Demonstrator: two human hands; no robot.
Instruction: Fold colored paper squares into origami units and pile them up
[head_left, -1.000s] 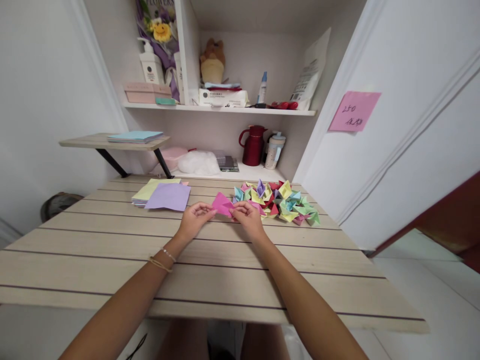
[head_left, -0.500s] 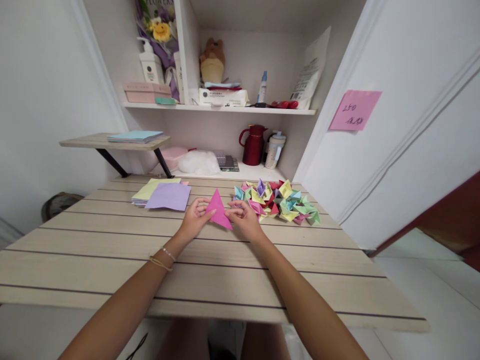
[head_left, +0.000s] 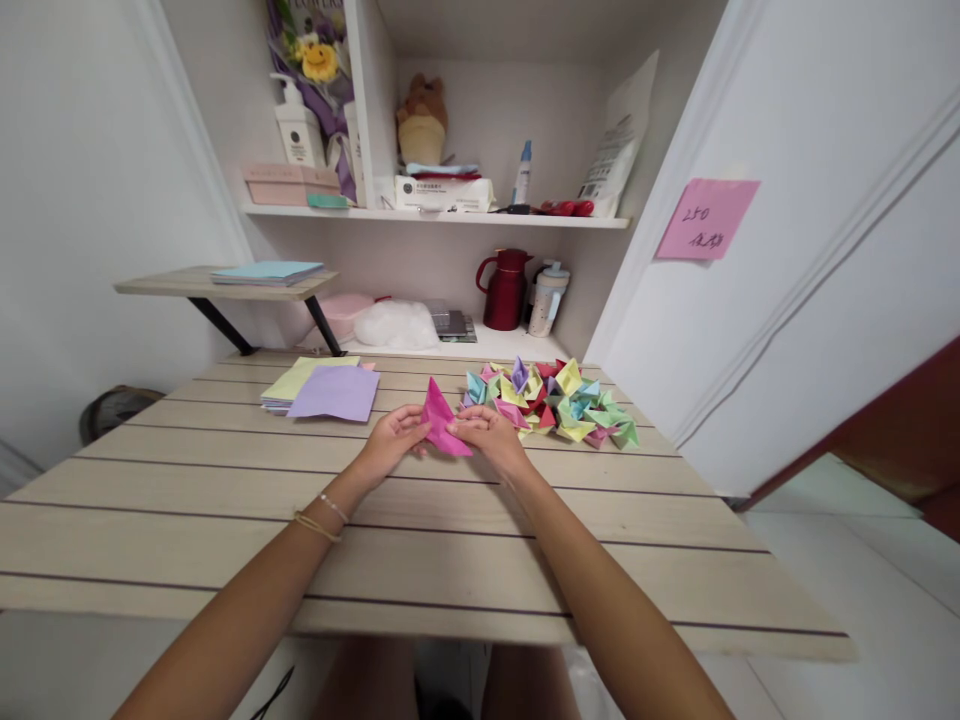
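A bright pink sheet of origami paper (head_left: 442, 418), folded into a pointed shape, is held up over the table between both hands. My left hand (head_left: 394, 442) pinches its left side, thumb in front and fingers behind. On the right side, my right hand (head_left: 491, 435) grips it with the thumb pressed on the front. One point of the paper aims up and away, another down to the right. Just past my right hand lies a pile of folded paper boats (head_left: 574, 405) in several colours. The fingers behind the paper are partly hidden.
Purple and yellow square sheets (head_left: 334, 393) are stacked on the slatted wooden table (head_left: 450, 560), left of the hands. Blue paper (head_left: 268, 271) lies on a small raised shelf (head_left: 165, 282). A red jug (head_left: 505, 290) and a pale cup (head_left: 548, 300) stand at the back.
The pink paper has gone from a flat triangle to a more opened, creased shape. Both hands have shifted slightly, the right thumb now further onto the paper.
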